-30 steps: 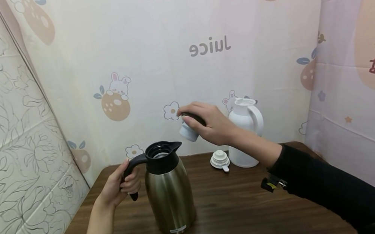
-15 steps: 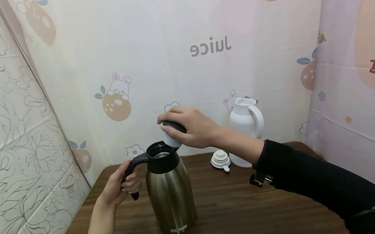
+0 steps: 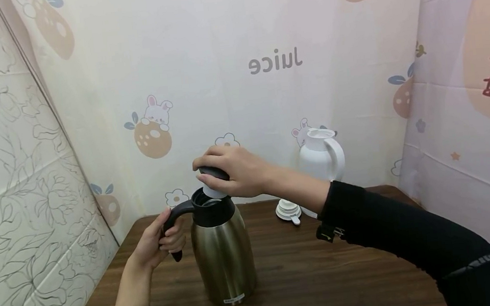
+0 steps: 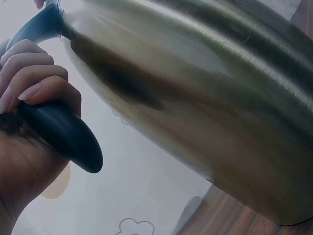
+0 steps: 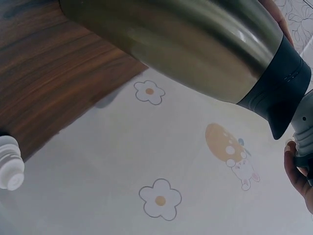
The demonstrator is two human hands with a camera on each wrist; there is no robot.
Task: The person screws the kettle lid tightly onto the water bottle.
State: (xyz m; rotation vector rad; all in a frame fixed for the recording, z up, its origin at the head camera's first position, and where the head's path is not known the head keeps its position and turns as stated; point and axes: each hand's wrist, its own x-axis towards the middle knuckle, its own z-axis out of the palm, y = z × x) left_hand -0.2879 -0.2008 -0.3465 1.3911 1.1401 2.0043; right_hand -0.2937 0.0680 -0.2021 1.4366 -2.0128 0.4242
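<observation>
A bronze metal thermos jug (image 3: 224, 261) with a black collar and spout stands upright on the table, its mouth uncovered at the top. My left hand (image 3: 153, 238) grips its black handle (image 4: 61, 134), fingers curled round it. Over the mouth, my right hand (image 3: 240, 170) holds a stopper (image 3: 214, 191) by its black top. The stopper's pale lower part points down and is right at the jug's rim. In the right wrist view the stopper's ridged grey-white body (image 5: 304, 122) shows beside the black spout (image 5: 279, 117).
A white jug (image 3: 318, 158) with a side handle stands at the back right, partly hidden by my right forearm. Its white lid (image 3: 288, 211) lies beside it on the brown wooden table (image 3: 327, 273). Patterned cloth walls (image 3: 221, 91) enclose the table at the back and sides.
My right hand has moved left and down with the stopper, from right of the thermos jug to over its mouth. My left hand keeps its grip on the handle.
</observation>
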